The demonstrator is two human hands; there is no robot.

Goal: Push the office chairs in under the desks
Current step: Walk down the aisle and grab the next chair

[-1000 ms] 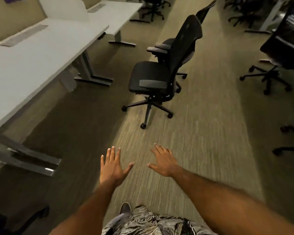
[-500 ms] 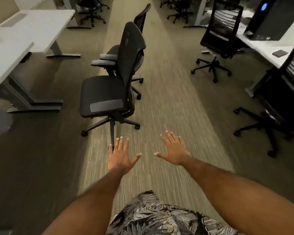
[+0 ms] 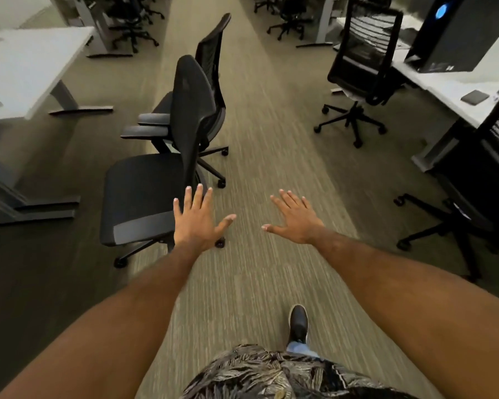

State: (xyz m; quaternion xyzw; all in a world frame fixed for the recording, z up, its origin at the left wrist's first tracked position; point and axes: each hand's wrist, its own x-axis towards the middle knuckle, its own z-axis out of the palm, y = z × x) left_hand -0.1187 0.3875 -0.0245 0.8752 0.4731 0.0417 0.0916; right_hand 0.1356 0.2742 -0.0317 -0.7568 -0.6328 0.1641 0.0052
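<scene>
A black office chair (image 3: 144,194) stands in the carpeted aisle, its seat facing left toward a white desk (image 3: 26,70), its backrest edge-on to me. A second black chair (image 3: 211,53) stands right behind it. My left hand (image 3: 198,223) is stretched out with fingers spread, in front of the near chair's seat edge and backrest base; contact is not clear. My right hand (image 3: 296,218) hovers open over the carpet to the chair's right, holding nothing.
On the right, a mesh-backed chair (image 3: 363,70) and another black chair (image 3: 478,203) stand at a white desk (image 3: 455,90) carrying a dark computer tower (image 3: 455,33). More chairs and desks fill the far end. Striped carpet (image 3: 271,133) runs down the middle.
I have walked forward along the aisle; the near chair has come much closer and now sits just beyond my left hand. Both hands stay spread and empty.
</scene>
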